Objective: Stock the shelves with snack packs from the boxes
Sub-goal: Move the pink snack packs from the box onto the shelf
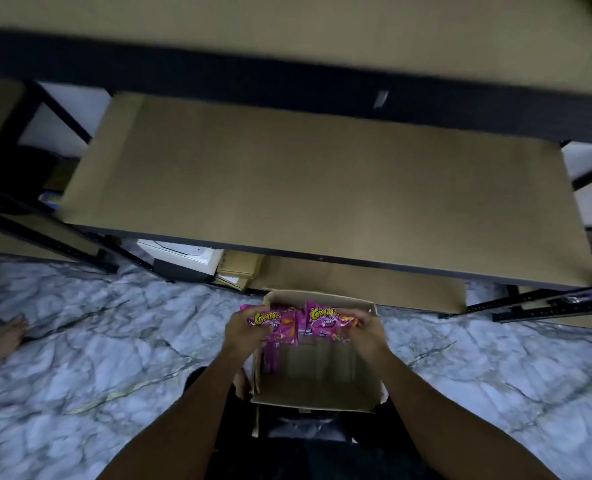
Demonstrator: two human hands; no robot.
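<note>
Head view: lifting snack packs out of the box.
Left hand (244, 329) and right hand (369, 332) each curl round pink snack packs (308, 323) at the far end of the box (317, 393); best to lift them level and together onto the shelf (322, 188) just beyond the box.

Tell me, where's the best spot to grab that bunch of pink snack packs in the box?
Probably by the two outer ends, from above, as the left hand and right hand do now: the pink snack packs stand upright in a row inside the open-topped cardboard box.
</note>
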